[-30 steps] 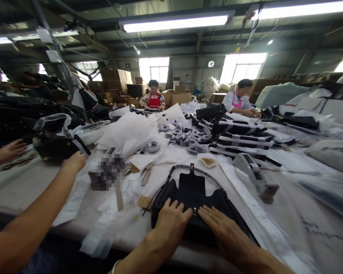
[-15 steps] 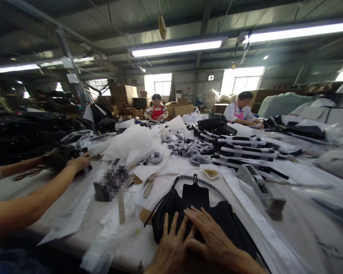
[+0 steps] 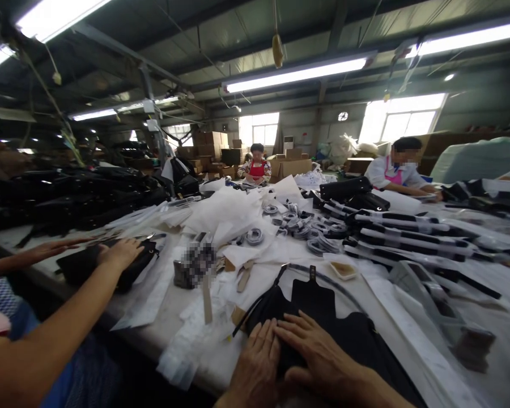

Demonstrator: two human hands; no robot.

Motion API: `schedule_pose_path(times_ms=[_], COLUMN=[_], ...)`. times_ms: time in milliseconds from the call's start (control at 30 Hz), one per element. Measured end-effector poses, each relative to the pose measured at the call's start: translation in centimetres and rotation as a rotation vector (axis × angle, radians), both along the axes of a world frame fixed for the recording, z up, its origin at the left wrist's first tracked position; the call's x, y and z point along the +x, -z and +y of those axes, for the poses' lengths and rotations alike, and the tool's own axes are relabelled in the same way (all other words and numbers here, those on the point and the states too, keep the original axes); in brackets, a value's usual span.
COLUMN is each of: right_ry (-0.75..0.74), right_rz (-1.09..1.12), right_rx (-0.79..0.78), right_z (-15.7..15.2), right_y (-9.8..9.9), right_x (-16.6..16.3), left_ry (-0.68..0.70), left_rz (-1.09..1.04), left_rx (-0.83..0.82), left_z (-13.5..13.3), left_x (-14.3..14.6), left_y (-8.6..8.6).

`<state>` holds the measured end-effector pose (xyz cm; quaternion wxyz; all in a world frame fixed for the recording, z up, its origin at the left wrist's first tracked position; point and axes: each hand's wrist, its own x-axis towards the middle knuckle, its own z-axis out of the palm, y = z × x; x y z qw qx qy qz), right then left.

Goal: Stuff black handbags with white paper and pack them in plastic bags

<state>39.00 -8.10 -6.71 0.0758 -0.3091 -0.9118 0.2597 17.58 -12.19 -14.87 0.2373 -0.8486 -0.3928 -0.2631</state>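
A black handbag (image 3: 357, 334) lies on the white-covered table in front of me, its flap (image 3: 312, 300) spread out toward the far side. The wrapped handle (image 3: 335, 276) arches beyond the flap. My left hand (image 3: 259, 354) rests flat on the bag's left part, fingers stretched and close together. Beside it my right hand (image 3: 308, 345) also lies flat on the bag, fingers extended, its fingertips near my left fingers. Both palms are hidden from view, and neither hand grips anything.
A grey tape dispenser (image 3: 433, 306) stands at right, near a small yellowish dish (image 3: 342, 270). Wrapped straps (image 3: 412, 241), coiled straps (image 3: 318, 241) and white paper (image 3: 221, 209) cover the table beyond. At left, a co-worker's hand (image 3: 121, 255) presses another black bag (image 3: 85, 266).
My view has turned left. My left hand's fingers, spread before, have come together on the bag. At left, the co-worker's bag now lies flatter under their hands.
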Motion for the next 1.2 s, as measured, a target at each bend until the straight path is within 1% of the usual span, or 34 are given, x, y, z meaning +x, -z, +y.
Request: schedule_pose_path(times_ms=[100,167,200,267,333,367,400,433,500,533,567,600,633,667,700,767,867,933,1000,1067,1133,1200], right_ry=[0.04,0.049,0.036,-0.005,0.001,0.026,0.056,0.08,0.088,0.077,0.063,0.049,0.037,0.025,0.015,0.003,-0.005,-0.01,-0.009,-0.006,0.003,0.016], right_rz=[-0.136,-0.143,-0.122,-0.066,-0.018,0.005,0.028,0.051,0.091,0.109,0.128,0.143,0.152,0.154,0.152,0.148,0.164,0.179,0.192,0.187,0.184,0.197], right_rx=[-0.016,0.011,0.026,0.038,0.041,0.044,0.05,0.054,0.05,0.048,0.053,0.062,0.075,0.09,0.105,0.133,0.173,0.198,0.214,0.208,0.187,0.165], right_z=[0.1,0.4,0.5,0.9,1.3,1.4,1.5,1.7,2.0,2.2,2.4,2.7,2.9,3.2,3.3,3.6,3.9,4.0,4.1,4.1,4.0,3.9], right_y=[-2.2,-3.4,-3.7,-3.4,-2.2,-1.4,-0.5,0.3,1.6,2.1,2.4,2.7,2.9,3.1,3.3,3.6,4.0,4.1,4.2,4.1,3.9,3.7], right_x=[-1.7,-3.0,-3.4,-3.8,-3.6,-3.2,-2.8,-2.4,-1.6,-1.3,-1.1,-1.0,-0.9,-0.8,-0.8,-0.7,-0.6,-0.5,-0.6,-0.6,-0.5,-0.5], left_ry=[-0.008,0.016,0.028,0.05,0.076,0.1,0.136,0.177,0.246,0.247,0.216,0.149,0.059,-0.058,-0.169,-0.353,-0.436,-0.473,-0.507,-0.52,-0.495,-0.43], left_rz=[-0.038,-0.067,-0.088,-0.128,-0.159,-0.18,-0.208,-0.249,-0.368,-0.442,-0.507,-0.56,-0.586,-0.58,-0.527,-0.318,-0.23,-0.22,-0.223,-0.254,-0.316,-0.387], left_rx=[-0.081,-0.138,-0.162,-0.193,-0.211,-0.232,-0.273,-0.338,-0.554,-0.681,-0.801,-0.831,-0.794,-0.712,-0.638,-0.576,-0.609,-0.653,-0.702,-0.742,-0.762,-0.766], left_z=[-0.1,0.0,0.1,0.3,0.5,0.6,0.7,0.8,1.5,2.1,3.1,4.4,6.0,7.9,10.0,14.3,19.8,22.2,23.8,24.9,25.7,26.1], left_x=[0.5,0.8,0.8,0.8,0.6,0.4,0.0,-0.4,-1.5,-2.1,-2.7,-3.1,-3.5,-3.7,-3.8,-3.5,-2.7,-2.3,-2.4,-3.1,-4.3,-5.6], left_y=[0.4,0.6,0.9,1.4,1.5,1.3,0.7,-0.3,-3.0,-4.7,-6.4,-7.9,-9.1,-10.1,-10.6,-10.7,-9.2,-8.2,-7.7,-7.8,-8.7,-10.1])
